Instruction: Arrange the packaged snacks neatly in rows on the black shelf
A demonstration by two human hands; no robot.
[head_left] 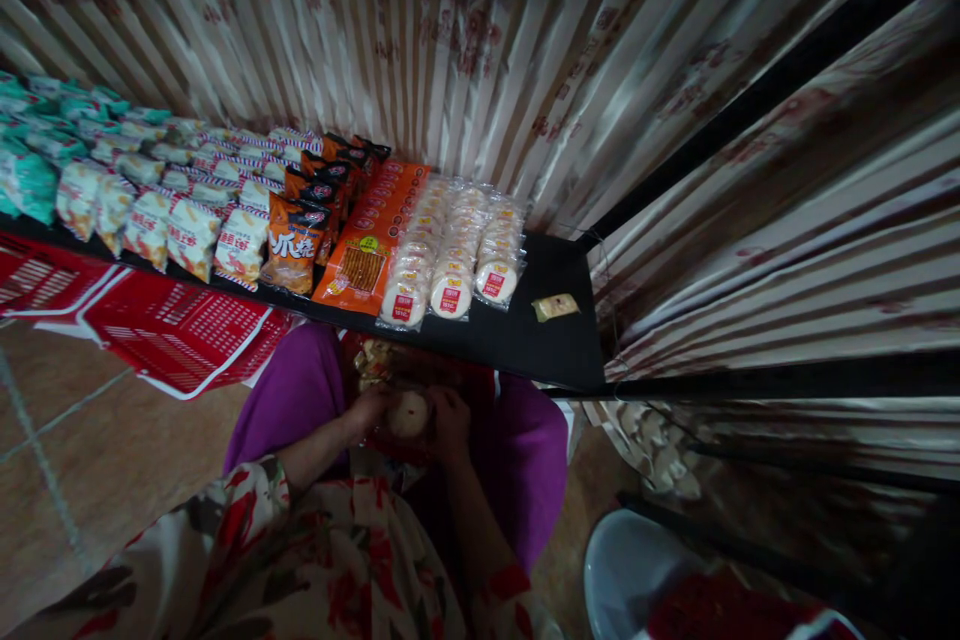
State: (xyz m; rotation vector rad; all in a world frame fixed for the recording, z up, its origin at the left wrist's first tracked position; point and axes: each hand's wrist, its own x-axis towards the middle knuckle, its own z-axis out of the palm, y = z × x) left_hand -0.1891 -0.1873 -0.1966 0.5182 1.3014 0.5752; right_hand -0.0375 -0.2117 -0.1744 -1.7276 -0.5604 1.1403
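The step in hand, as I judge it, is the handling of one round white pack (pixel 410 415) with both hands, low over the lap, just in front of the counter (pixel 525 340). To do this well, it is better to support the pack by its rim from two opposite sides, with light and equal pressure, because such a soft-looking thing could be dented. The flat face should be level and turned up, as it is now.

About the grip: the left hand (pixel 373 411) holds the pack at nine o'clock and the right hand (pixel 451 426) at three o'clock. The fingers are bent, opened only about as wide as the pack. The fingertips underneath are hidden, so I cannot tell how firmly they press.

From the pack, rows of wrapped round cakes (pixel 451 290) lie at twelve to one o'clock, a small yellowish packet (pixel 556 307) at two o'clock.
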